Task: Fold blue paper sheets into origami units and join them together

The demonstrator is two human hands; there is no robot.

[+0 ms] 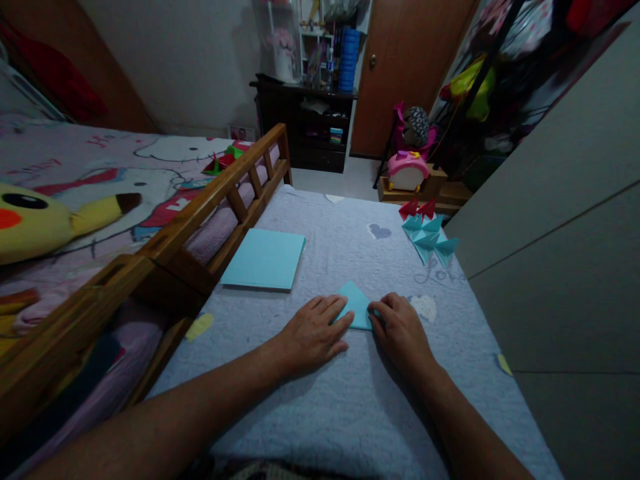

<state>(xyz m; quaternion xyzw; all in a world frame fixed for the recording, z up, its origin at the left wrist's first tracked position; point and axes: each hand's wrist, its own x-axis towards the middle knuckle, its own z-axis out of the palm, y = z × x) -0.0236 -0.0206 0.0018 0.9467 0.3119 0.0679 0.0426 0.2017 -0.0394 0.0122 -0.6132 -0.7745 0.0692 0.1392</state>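
A folded sheet of light blue paper (pixel 354 303), its top coming to a point, lies on the bed between my hands. My left hand (pixel 316 333) rests flat over its left side with the fingers stretched out. At the paper's right corner, my right hand (pixel 400 330) pinches the edge between thumb and fingers. Up and to the left is a stack of square light blue paper (pixel 265 259). Folded blue paper shapes (pixel 430 235) and red ones (pixel 417 209) sit near the bed's far right corner.
A wooden bed rail (pixel 215 193) runs along the left. Beyond it, a yellow plush toy (pixel 37 223) and red and green folded paper (pixel 223 160) lie on another bed. A tall pale cabinet (pixel 560 220) borders the right. A pink toy (pixel 407 170) stands past the bed's end.
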